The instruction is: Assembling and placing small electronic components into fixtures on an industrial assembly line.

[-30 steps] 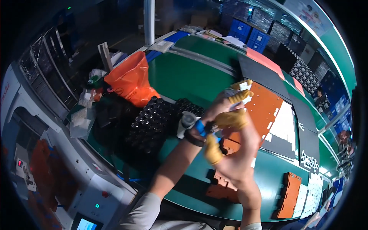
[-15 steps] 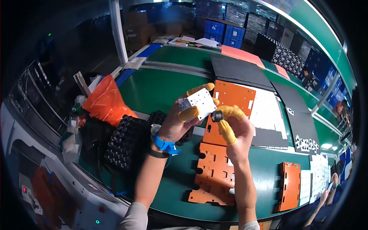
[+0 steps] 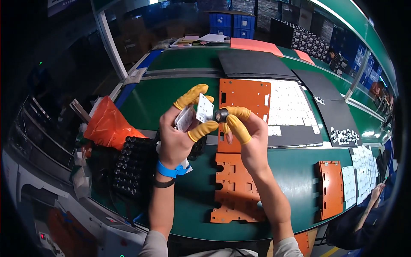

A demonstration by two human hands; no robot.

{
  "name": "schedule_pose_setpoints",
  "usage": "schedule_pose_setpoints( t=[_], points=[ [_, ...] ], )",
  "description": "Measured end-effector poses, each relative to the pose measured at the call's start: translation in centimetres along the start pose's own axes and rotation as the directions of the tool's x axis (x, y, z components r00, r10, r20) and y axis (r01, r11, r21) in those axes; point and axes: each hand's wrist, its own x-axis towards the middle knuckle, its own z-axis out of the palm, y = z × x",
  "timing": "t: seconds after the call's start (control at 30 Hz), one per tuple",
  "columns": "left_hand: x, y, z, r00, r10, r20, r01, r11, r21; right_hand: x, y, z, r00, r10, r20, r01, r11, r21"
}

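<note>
My left hand (image 3: 174,135), with yellow finger cots and a blue wrist strap, is closed on small white plates dotted with holes. One white plate (image 3: 205,108) stands out edgewise between its thumb and fingers; several more plates (image 3: 184,118) lie against the palm. Pinched in the yellow-tipped fingers of my right hand (image 3: 253,143) is a short black cylinder (image 3: 221,115), which looks like a lens. Its end faces the single plate, very near it; whether they touch I cannot tell. Below the hands lie a flat orange plate (image 3: 239,95) and a notched orange plate (image 3: 236,188).
To the left are a black tray of lens-like cylinders (image 3: 128,171) and an orange plastic bag (image 3: 110,126). Sheets of white pieces (image 3: 293,105) and black boards (image 3: 252,64) cover the right and far side. An orange bracket (image 3: 332,188) sits near a co-worker's hand (image 3: 376,192).
My hands have shifted left in view. The left hand has turned, so the single plate now stands edgewise, apart from the others. The black cylinder has turned its end toward the plate.
</note>
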Motion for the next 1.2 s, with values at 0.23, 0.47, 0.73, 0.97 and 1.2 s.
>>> schedule_pose_setpoints(
  t=[0.23, 0.47, 0.73, 0.97, 1.2],
  points=[
    [-0.7, 0.3, 0.2, 0.997, 0.025, 0.080, -0.046, 0.962, 0.269, 0.1, -0.3, 0.0, 1.000, 0.023, -0.021, -0.024, 0.998, -0.049],
    [-0.6, -0.4, 0.6, 0.998, 0.061, 0.004, -0.059, 0.958, 0.280, 0.1, -0.9, 0.2, 1.000, 0.008, -0.023, -0.010, 0.997, -0.082],
    [-0.4, 0.3, 1.0, 0.993, 0.115, 0.020, -0.111, 0.878, 0.465, 0.3, -0.9, 0.2, 0.998, 0.035, -0.057, -0.042, 0.991, -0.126],
    [-0.7, 0.7, 1.4, 0.990, 0.124, 0.070, -0.142, 0.850, 0.507, 0.3, -1.7, -0.7, 0.997, 0.072, -0.030, -0.078, 0.959, -0.271],
    [-1.2, -0.4, 3.1, 0.967, 0.170, 0.188, -0.253, 0.675, 0.693, -0.9, -2.1, -2.2, 0.995, 0.046, -0.089, -0.089, 0.805, -0.586]
  ],
)
